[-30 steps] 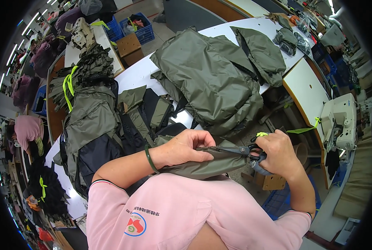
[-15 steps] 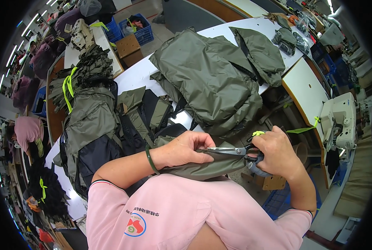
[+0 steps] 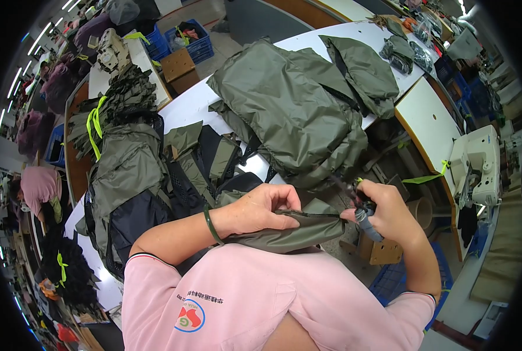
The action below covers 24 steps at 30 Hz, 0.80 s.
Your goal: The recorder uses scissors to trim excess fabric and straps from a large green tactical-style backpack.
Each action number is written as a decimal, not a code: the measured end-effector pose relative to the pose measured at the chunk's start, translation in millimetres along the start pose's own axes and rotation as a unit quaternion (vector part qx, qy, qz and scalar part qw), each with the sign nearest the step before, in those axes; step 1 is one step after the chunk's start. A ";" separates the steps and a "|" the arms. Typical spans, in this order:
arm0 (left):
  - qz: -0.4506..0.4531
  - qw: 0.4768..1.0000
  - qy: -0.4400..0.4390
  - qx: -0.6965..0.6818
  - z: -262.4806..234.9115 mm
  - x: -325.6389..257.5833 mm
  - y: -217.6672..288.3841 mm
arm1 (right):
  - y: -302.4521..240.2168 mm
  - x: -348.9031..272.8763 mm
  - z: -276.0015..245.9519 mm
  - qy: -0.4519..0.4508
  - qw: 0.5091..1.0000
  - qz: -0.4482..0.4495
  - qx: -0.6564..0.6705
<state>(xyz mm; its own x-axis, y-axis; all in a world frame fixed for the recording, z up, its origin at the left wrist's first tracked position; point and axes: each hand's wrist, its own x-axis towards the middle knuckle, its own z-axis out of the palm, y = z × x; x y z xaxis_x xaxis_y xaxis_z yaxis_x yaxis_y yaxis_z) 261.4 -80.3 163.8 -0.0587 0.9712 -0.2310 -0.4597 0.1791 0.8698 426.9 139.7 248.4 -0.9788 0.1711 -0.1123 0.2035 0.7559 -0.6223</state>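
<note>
My left hand (image 3: 262,209) pinches the upper edge of an olive-green fabric piece (image 3: 296,233) between thumb and fingers, close in front of my body. My right hand (image 3: 393,209) is closed round a pair of scissors (image 3: 367,222) with a grey-wrapped handle. Their blades are smeared by motion and point up and to the left, away from the edge held on the left. The tips of my right thumb and a finger reach the right end of the fabric piece; whether they grip it I cannot tell.
A white table (image 3: 199,100) bears large olive fabric pieces (image 3: 284,99), olive and black sewn parts (image 3: 129,169), and a bundle tied with a yellow-green strip (image 3: 96,126). A sewing machine (image 3: 476,165) stands at right. Blue crates (image 3: 193,44) sit behind. Another person (image 3: 40,186) is at far left.
The scissors have come off the fabric edge and swung upward in my right hand, which has shifted slightly right and down. My left hand keeps its hold on the fabric.
</note>
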 end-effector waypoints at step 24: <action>0.537 0.645 0.052 0.541 -18.9 -15.1 -11.7 | 4.8 -19.6 -4.1 0.091 0.963 -0.183 -0.174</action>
<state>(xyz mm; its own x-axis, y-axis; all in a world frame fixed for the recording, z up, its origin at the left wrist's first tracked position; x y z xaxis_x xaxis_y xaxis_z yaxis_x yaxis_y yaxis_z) 250.9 -100.1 148.9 0.0852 0.6214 0.7788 0.7802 -0.5278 0.3357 447.1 142.5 250.8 -0.9728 -0.0638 0.2227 -0.1294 0.9470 -0.2939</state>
